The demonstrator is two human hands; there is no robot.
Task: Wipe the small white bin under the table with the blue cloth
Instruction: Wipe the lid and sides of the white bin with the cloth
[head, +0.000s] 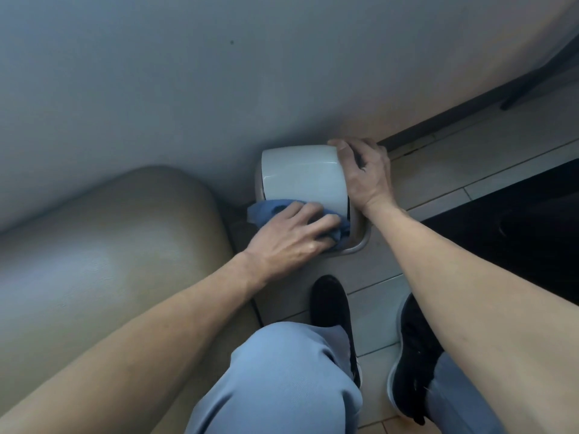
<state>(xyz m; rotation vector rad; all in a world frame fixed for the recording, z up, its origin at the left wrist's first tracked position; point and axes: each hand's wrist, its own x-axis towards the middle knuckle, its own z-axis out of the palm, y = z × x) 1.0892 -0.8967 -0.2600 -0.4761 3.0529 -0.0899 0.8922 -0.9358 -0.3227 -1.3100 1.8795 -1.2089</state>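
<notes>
The small white bin [305, 178] sits on the tiled floor [438, 170] against the wall [219, 73], just beside a tan cushioned seat [103, 245]; no counter shows above it in this view. The right hand [365, 173] has its grip curled over the far right side of the bin's lid, thumb on top and fingers wrapped down the side, steadying it. The left hand [294, 233] lies with fingers fairly straight, pressing the blue cloth [266, 211] flat against the near edge of the lid, where the white top meets the grey rim [360, 242]; the cloth is bunched under the palm and pokes out to the left. The main risk, as I judge it, is that the lid looks like a swinging one: a hard push from the cloth could tip it inward and drop the cloth or fingers into the bin. The bin also seems light, so if the right hand's grip loosens, a sideways wipe could slide it along the wall or twist it. The cloth's loose corner could snag in the gap beside the lid.
</notes>
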